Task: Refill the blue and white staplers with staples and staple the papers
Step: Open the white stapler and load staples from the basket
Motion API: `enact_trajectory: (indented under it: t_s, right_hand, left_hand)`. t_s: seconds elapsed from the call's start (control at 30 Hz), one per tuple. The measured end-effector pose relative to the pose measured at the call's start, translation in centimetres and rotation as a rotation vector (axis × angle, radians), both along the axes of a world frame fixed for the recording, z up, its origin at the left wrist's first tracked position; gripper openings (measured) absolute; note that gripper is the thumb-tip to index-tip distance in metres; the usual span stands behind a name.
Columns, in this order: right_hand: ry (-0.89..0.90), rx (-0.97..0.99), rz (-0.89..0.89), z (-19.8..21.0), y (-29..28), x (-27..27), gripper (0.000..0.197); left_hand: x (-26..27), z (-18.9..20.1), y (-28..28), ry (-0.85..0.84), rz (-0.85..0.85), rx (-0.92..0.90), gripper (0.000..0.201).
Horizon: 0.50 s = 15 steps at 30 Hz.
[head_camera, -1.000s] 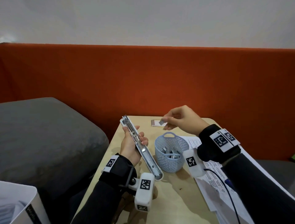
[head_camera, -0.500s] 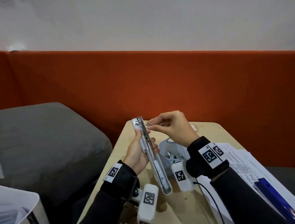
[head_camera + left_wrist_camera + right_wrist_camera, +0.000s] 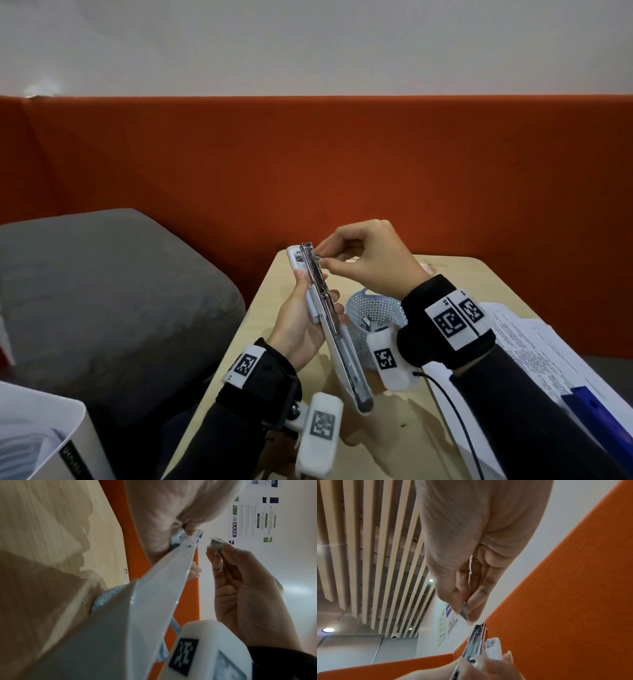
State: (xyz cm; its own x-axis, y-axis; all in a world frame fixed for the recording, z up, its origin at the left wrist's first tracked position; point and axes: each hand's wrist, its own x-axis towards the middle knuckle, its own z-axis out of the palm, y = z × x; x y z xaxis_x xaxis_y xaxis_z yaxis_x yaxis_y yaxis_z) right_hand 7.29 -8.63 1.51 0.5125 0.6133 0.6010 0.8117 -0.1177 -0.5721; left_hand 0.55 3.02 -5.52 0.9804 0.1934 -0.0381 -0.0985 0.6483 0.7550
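- The left hand (image 3: 301, 329) is wrapped around the white stapler (image 3: 337, 339), which is flipped open and held up over the tabletop (image 3: 387, 442).
- The right hand (image 3: 370, 260) pinches a small strip of staples (image 3: 216, 545) just beside the far end of the metal rail (image 3: 476, 641).
- The strip could slip and fall if the pinch loosens, or jam if it goes in crooked.
- The basket (image 3: 376, 308) sits behind the stapler, and the papers (image 3: 534, 346) lie to the right with the blue stapler (image 3: 596, 414) on them.
- A second ago the right hand was farther back, over the tabletop. Now it has come right up to the stapler.
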Motion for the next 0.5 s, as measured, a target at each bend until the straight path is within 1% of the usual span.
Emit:
enact_trajectory:
  t_s: [0.4,0.5]
  right_hand:
    - [-0.038,-0.059,-0.016,-0.83,0.14,-0.03,0.008]
    - [-0.048,-0.055,-0.002,-0.98,0.08,-0.05,0.014]
  left_hand:
    - [-0.07,-0.32,-0.10,0.017,0.009,0.029,0.049]
    - [-0.06,-0.43,-0.15,0.016,0.003,0.028,0.050]
